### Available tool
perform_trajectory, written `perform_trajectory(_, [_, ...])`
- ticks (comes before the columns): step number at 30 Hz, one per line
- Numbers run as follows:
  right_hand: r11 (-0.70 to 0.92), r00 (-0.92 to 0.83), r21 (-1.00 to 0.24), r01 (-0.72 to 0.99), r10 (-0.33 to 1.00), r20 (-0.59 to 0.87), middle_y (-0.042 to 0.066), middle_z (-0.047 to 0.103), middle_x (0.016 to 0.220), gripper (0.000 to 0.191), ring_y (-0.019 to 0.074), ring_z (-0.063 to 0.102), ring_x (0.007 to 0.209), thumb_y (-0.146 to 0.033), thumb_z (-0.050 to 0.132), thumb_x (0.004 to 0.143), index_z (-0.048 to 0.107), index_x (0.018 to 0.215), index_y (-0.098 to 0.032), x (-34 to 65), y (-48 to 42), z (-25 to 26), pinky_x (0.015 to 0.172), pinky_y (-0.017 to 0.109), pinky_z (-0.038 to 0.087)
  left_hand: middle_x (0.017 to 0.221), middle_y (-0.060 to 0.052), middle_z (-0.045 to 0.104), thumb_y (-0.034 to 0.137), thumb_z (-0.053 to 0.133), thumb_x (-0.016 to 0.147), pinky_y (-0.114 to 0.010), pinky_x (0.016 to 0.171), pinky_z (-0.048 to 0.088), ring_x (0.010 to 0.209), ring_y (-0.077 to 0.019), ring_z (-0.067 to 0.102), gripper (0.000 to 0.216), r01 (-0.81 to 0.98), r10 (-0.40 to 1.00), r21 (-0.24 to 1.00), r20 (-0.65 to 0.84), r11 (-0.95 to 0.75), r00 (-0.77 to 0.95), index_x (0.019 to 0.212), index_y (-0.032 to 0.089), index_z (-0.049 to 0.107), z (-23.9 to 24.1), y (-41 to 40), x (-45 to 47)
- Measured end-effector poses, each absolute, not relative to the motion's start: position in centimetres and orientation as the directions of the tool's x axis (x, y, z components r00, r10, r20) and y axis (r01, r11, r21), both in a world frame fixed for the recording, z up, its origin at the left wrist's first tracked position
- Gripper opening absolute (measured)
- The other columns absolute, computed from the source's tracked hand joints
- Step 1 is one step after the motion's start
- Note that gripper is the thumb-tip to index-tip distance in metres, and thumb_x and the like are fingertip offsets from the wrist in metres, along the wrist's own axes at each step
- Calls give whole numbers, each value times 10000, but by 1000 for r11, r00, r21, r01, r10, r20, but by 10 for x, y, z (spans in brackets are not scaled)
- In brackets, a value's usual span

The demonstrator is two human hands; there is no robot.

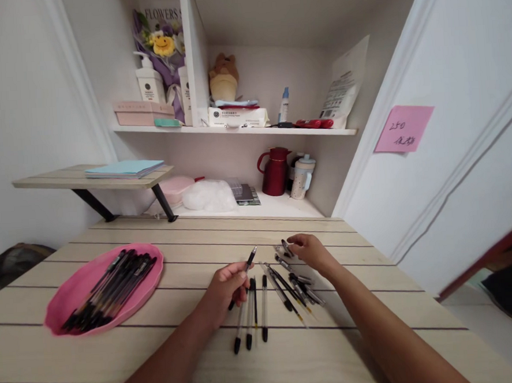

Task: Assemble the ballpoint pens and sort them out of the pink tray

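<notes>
The left hand (225, 286) is curled, fingers pinching one black pen (243, 283) that slants up and away above the wooden table (119, 361); its lower end is hidden behind the fingers. The right hand (309, 252) is loosely bent, fingertips closed on a small clear pen part (286, 248) too blurred to name. Three pen barrels (251, 319) lie side by side just beside the left hand, tips toward the person. Under the right wrist lies a loose heap of pen parts (294, 287); they overlap, so the count is unclear, perhaps six or seven. Well apart to the left, a pink tray (67, 295) holds a bundle of black pens (110, 290), too tightly packed to count
</notes>
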State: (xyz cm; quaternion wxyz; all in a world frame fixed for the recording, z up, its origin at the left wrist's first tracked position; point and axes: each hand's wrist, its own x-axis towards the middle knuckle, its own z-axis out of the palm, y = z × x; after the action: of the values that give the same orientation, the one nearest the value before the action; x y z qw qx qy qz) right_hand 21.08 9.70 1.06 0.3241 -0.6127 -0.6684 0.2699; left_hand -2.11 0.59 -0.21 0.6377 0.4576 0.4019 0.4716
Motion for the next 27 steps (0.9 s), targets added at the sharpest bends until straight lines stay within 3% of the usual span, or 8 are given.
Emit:
perform_trajectory(2, [84, -52, -841, 534, 996, 67, 1, 560, 562, 203, 109, 473, 472, -239, 459, 663, 608, 759, -140, 207, 96, 12, 460, 218, 330, 623, 23, 525, 304, 553, 680, -157, 360, 253, 395, -32, 435, 392, -201, 972, 971, -81, 127, 222, 1039, 145, 560, -2, 5, -20])
perform_trajectory(5, [103, -62, -855, 509, 995, 83, -16, 522, 503, 168, 108, 468, 454, -219, 436, 656, 589, 673, -151, 199, 94, 9, 453, 216, 330, 618, 22, 530, 305, 556, 673, -154, 354, 245, 390, -35, 440, 389, -140, 978, 984, -83, 111, 193, 1026, 141, 565, -4, 5, -18])
perform_trajectory(12, [262, -160, -648, 715, 964, 213, 2, 608, 625, 147, 127, 518, 564, -199, 473, 658, 614, 693, -180, 189, 90, 5, 532, 222, 345, 624, 24, 534, 303, 548, 681, -164, 366, 261, 397, -39, 444, 371, -183, 983, 976, -90, 119, 160, 1011, 134, 555, -5, 7, -19])
perform_trajectory(21, [283, -207, -437, 854, 954, 215, 37, 660, 770, 167, 157, 567, 719, -268, 486, 738, 626, 803, -202, 164, 89, 15, 606, 230, 337, 615, 28, 525, 330, 573, 660, -168, 364, 247, 399, -41, 439, 402, -273, 991, 955, -95, 118, 98, 1005, 125, 544, -3, 11, -22])
perform_trajectory(24, [291, -238, -337, 895, 952, 191, 73, 657, 813, 204, 190, 571, 774, -310, 524, 722, 612, 857, -185, 143, 93, 13, 631, 253, 344, 612, 30, 523, 328, 567, 667, -167, 362, 249, 395, -40, 437, 406, -272, 989, 954, -100, 125, 107, 1019, 129, 539, -4, 11, -22])
perform_trajectory(27, [279, -234, -289, 916, 955, 181, 123, 643, 850, 166, 223, 567, 809, -272, 567, 685, 609, 794, -154, 127, 98, 9, 658, 281, 353, 603, 31, 523, 336, 568, 664, -167, 363, 254, 386, -37, 433, 404, -279, 989, 951, -103, 129, 105, 1008, 127, 545, -5, 12, -23])
